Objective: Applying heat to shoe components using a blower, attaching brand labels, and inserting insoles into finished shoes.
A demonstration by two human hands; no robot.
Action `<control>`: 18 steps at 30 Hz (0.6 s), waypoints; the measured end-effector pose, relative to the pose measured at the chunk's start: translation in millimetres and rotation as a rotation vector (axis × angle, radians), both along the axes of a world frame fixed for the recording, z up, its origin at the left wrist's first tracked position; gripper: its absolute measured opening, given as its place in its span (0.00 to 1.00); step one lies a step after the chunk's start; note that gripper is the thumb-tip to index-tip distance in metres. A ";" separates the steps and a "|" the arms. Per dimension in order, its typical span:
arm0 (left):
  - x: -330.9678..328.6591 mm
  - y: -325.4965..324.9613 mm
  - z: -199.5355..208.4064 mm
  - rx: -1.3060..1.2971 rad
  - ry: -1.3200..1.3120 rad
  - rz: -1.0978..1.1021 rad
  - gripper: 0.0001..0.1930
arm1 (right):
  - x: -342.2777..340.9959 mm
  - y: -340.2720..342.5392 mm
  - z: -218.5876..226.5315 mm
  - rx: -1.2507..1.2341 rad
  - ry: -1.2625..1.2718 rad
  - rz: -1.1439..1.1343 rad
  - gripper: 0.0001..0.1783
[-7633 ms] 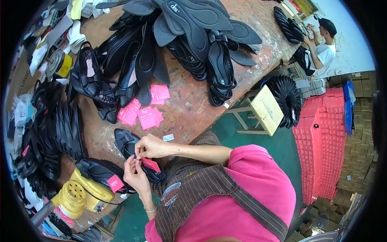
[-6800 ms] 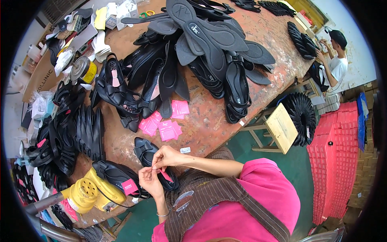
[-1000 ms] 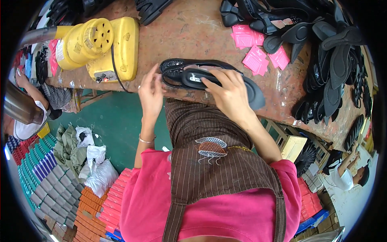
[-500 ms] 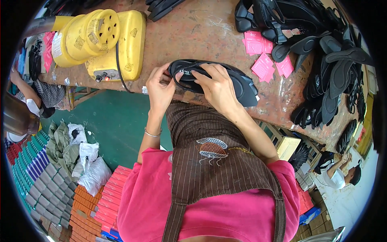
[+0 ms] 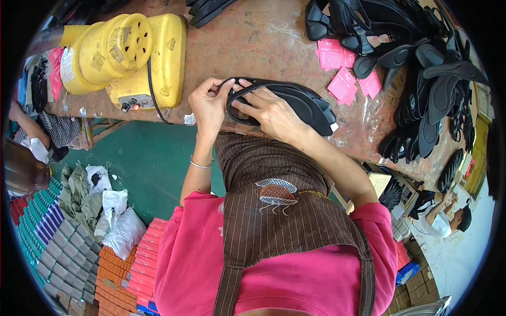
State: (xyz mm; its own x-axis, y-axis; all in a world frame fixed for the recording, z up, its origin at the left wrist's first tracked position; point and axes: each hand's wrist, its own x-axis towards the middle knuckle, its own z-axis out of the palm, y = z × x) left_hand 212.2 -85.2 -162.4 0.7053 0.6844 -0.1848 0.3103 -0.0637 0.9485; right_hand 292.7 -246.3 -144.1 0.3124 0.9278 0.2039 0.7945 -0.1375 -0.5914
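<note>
A black sandal (image 5: 298, 100) lies on its sole at the near edge of the worktable, its narrow end to the left and a braided strap looped over that end. My left hand (image 5: 208, 108) is closed at the left end, thumb and fingertips pinching the strap and rim. My right hand (image 5: 271, 113) reaches into the sandal from the right, its bent fingers on the insole and against the braided strap. The fingertips of the right hand are partly hidden by the strap.
A yellow blower machine (image 5: 126, 58) with a black cord stands left on the worktable (image 5: 253, 42). Pink tags (image 5: 340, 79) lie right of the sandal, beside a heap of black sandals and insoles (image 5: 432, 95). Stacked boxes and white bags (image 5: 124, 231) fill the lower left. Another person (image 5: 445, 221) is far right.
My right hand has slid left along the insole, its fingers now at the braided strap and covering the pale print there. My left hand stays at the sandal's left end.
</note>
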 end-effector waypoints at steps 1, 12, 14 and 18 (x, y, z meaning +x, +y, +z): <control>0.2 2.2 0.5 0.022 0.004 -0.021 0.06 | 0.2 2.1 3.3 -0.023 0.019 0.001 0.26; -37.6 -15.3 6.7 0.374 0.225 -0.082 0.13 | -3.7 -30.8 28.7 -0.188 -0.101 -0.224 0.21; -66.2 -32.2 17.3 0.374 0.323 -0.123 0.13 | 6.9 -38.4 37.9 -0.046 -0.275 -0.682 0.21; -84.1 -82.5 45.3 0.415 0.439 -0.355 0.13 | 42.9 -25.2 34.6 0.133 0.095 -0.852 0.31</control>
